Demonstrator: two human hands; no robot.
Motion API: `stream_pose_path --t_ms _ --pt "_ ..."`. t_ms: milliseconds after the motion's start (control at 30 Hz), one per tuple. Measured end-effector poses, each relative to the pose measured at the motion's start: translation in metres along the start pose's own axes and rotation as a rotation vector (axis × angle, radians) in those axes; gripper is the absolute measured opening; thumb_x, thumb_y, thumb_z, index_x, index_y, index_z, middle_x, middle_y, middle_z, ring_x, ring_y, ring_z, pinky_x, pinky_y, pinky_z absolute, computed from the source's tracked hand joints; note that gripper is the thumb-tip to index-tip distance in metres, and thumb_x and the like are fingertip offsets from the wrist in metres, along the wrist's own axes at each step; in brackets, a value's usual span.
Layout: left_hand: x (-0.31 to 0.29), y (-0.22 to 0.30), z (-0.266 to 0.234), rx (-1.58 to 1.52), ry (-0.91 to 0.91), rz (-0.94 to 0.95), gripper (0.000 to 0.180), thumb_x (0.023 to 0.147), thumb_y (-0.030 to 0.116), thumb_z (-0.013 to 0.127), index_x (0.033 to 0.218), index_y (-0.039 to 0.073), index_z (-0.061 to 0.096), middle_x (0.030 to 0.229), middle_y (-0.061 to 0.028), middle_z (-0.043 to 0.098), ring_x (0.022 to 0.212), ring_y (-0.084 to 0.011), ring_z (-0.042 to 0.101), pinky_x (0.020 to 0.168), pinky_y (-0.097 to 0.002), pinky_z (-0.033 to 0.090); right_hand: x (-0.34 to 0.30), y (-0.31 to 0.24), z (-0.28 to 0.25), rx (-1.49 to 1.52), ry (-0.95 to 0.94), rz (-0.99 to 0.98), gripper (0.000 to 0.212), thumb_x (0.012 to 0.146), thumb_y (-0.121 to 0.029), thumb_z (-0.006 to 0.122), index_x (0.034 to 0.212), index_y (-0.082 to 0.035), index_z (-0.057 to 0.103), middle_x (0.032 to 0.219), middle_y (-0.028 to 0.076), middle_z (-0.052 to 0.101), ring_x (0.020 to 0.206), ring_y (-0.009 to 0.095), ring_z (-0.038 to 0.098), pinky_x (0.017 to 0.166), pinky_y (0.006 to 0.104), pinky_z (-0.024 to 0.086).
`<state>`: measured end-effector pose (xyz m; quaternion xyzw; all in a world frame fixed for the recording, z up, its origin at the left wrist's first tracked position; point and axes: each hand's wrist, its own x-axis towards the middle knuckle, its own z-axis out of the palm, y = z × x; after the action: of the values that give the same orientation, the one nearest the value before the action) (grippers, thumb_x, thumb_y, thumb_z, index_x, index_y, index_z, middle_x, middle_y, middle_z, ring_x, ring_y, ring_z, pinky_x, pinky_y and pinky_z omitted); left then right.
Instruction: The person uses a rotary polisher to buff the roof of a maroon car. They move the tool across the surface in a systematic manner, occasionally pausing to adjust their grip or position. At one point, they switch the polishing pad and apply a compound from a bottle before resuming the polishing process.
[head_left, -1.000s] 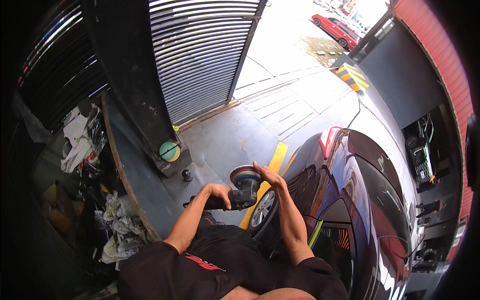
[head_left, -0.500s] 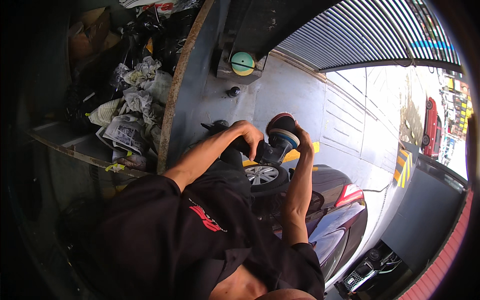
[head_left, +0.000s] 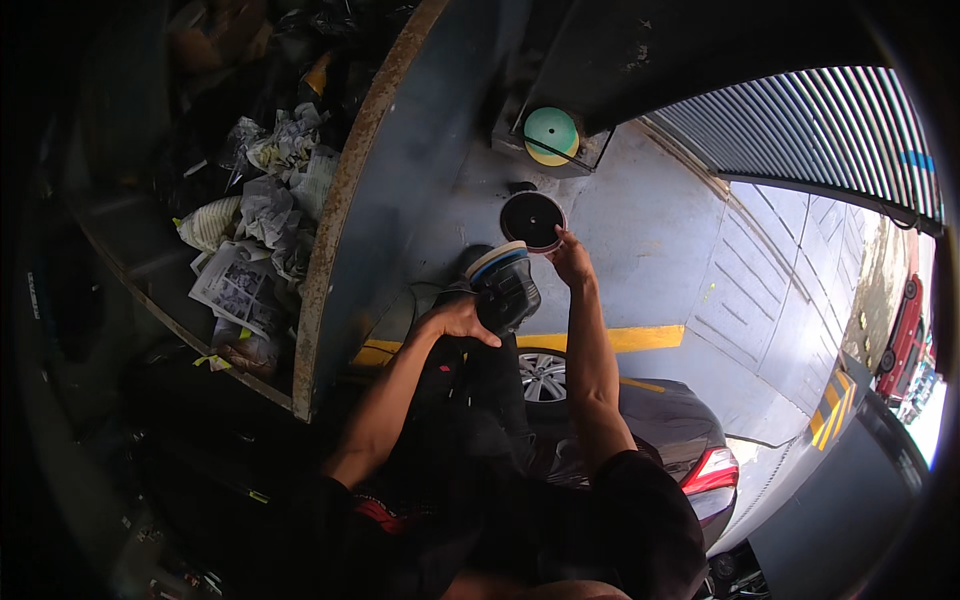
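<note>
My left hand (head_left: 462,318) is closed round the black body of a car polisher (head_left: 512,298), whose bare backing plate with a blue and white edge faces up and away. My right hand (head_left: 571,258) grips the rim of a round polishing pad (head_left: 528,222), its dark face toward me and its edge reddish. The pad is just beyond the polisher and apart from its plate. Part of the polisher's handle is hidden behind my left hand.
Green and yellow round pads (head_left: 551,130) rest on a dark holder at the far side. A dark car (head_left: 650,430) with a red tail light stands at near right. Left, behind a rusty-edged metal wall (head_left: 345,200), lie crumpled newspapers (head_left: 250,285). A slatted gate (head_left: 810,130) is at far right.
The pad has come off the polisher's plate and is now in my right hand, held farther out. My left hand and the polisher have shifted left and nearer; the view has turned too.
</note>
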<state>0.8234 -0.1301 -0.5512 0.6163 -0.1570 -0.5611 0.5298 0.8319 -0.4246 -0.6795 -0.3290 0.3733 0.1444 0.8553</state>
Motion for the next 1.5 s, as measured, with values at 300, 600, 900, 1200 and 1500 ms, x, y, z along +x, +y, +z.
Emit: stream_pose_path --t_ms 300,600,900,1200,1500 --pt "-0.045 -0.048 -0.002 -0.209 0.259 -0.166 0.089 0.062 0.028 0.096 0.139 0.004 0.057 0.130 -0.0101 0.063 0.123 -0.0254 0.058 0.110 -0.0404 0.044 0.143 -0.015 0.064 -0.958 0.587 -1.187 0.032 0.091 0.004 0.062 0.118 -0.011 0.071 0.139 0.015 0.061 0.131 0.037 0.055 0.109 0.0467 0.045" --pt "-0.053 -0.064 -0.002 -0.284 0.271 -0.305 0.064 0.068 0.024 0.091 0.124 0.006 0.066 0.116 -0.0057 0.068 0.110 -0.0222 0.062 0.101 -0.0371 0.048 0.233 -0.019 0.072 -0.773 0.867 -1.010 0.076 0.080 0.003 0.069 0.149 -0.013 0.043 0.158 0.025 0.034 0.147 0.044 0.031 0.122 0.0526 0.028" --pt "-0.037 -0.056 -0.005 -0.252 0.272 -0.224 0.066 0.067 0.026 0.091 0.124 0.005 0.065 0.117 -0.0061 0.067 0.110 -0.0220 0.061 0.102 -0.0370 0.047 0.293 -0.021 0.043 0.079 0.812 -0.436 0.057 0.085 -0.002 0.071 0.136 -0.002 0.044 0.126 0.022 0.057 0.111 0.038 0.065 0.082 0.0594 0.065" --pt "-0.030 -0.040 -0.022 -0.233 0.224 -0.242 0.072 0.066 0.026 0.091 0.128 0.003 0.063 0.121 -0.0090 0.066 0.114 -0.0238 0.061 0.103 -0.0376 0.047 0.251 -0.025 0.062 0.245 0.691 -0.452 0.043 0.092 -0.037 0.064 0.113 0.000 0.067 0.119 0.015 0.064 0.099 0.030 0.067 0.082 0.0504 0.060" --pt "-0.035 -0.042 -0.021 -0.264 0.203 -0.290 0.071 0.067 0.026 0.091 0.127 0.003 0.064 0.121 -0.0085 0.067 0.114 -0.0236 0.061 0.104 -0.0377 0.047 0.233 -0.005 0.062 0.707 0.412 -0.421 0.054 0.086 -0.031 0.050 0.136 -0.009 0.059 0.139 0.013 0.059 0.126 0.036 0.058 0.110 0.0548 0.045"
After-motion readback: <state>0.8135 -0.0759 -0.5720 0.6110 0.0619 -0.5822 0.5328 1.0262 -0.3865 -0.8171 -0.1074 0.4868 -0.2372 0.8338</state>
